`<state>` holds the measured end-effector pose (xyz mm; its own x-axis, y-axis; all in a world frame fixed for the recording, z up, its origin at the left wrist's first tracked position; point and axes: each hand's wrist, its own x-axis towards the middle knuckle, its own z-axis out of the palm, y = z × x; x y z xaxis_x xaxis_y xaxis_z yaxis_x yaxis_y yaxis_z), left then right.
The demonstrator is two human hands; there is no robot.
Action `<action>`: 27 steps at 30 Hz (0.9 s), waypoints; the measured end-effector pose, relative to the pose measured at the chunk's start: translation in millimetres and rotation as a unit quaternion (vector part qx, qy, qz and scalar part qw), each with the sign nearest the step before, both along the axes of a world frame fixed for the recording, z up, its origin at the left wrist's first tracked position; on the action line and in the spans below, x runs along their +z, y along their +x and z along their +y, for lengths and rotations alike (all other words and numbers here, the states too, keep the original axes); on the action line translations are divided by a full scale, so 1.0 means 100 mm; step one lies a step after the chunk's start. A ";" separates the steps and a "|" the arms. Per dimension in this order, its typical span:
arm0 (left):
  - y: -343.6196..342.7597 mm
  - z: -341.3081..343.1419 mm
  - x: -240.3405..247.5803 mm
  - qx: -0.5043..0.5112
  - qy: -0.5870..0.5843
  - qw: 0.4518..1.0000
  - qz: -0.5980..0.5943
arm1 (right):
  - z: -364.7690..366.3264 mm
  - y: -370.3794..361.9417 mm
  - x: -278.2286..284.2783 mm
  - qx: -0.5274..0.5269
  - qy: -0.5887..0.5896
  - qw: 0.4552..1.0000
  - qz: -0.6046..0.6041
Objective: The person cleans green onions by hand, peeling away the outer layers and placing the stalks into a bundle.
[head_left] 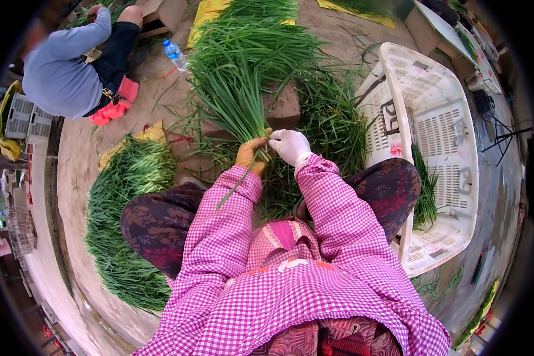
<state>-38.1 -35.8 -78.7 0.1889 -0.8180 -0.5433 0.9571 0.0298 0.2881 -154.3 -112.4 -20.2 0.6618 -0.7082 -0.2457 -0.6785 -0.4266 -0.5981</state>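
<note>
Pink-checked smock [291,291] nearest the lens, sleeves running forward to two gloved hands. Left hand [251,156], in a yellowish glove, is closed round the pale stem end of a bunch of long green leaves [238,98]. Right hand [289,146], in a white glove, has its fingers drawn together against the same end; whether they pinch a stalk cannot be told.

Handling (judged): light; firmer at the stems, limp toward the tips. Leaves probably slick if damp, easily creased or bruised. Best hold: the gathered stem end, snug but not crushing; the leafy part would splay and bend.

Orientation: stem end toward the person, tips away; long axis runs forward, leaning a little left, fanning with distance. One stray leaf hangs back from the left hand, toward the lower left.

Outward: bunch held out in front, over a brown block [288,107]; contact with it unclear. Tips overlap a large green heap [258,38] beyond. Loose greens [335,113] right of the block, then a white slotted crate [391,89]. Second heap [124,231] beside the left knee. Farther off, a bottle [174,56] and a seated co-worker [65,71].
</note>
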 end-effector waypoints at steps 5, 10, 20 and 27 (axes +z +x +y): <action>-0.01 -0.02 0.11 -0.002 -0.012 0.998 -0.065 | -0.01 0.00 0.02 -0.014 -0.005 1.000 0.002; 0.00 -0.02 0.17 0.013 0.005 0.997 -0.073 | 0.05 0.00 0.15 -0.052 -0.042 0.998 -0.003; 0.10 -0.01 0.18 0.048 0.030 0.995 0.076 | -0.13 -0.15 0.54 -0.076 -0.090 0.991 0.060; 0.09 -0.03 0.24 0.010 -0.027 0.999 0.040 | 0.28 0.11 0.59 0.208 -0.183 0.911 -0.307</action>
<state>-28.9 -38.6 -54.8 0.1633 -0.8425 -0.5134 0.9762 0.0626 0.2078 -143.1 -84.4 38.5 0.8242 -0.3257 0.4633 0.0017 -0.8166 -0.5772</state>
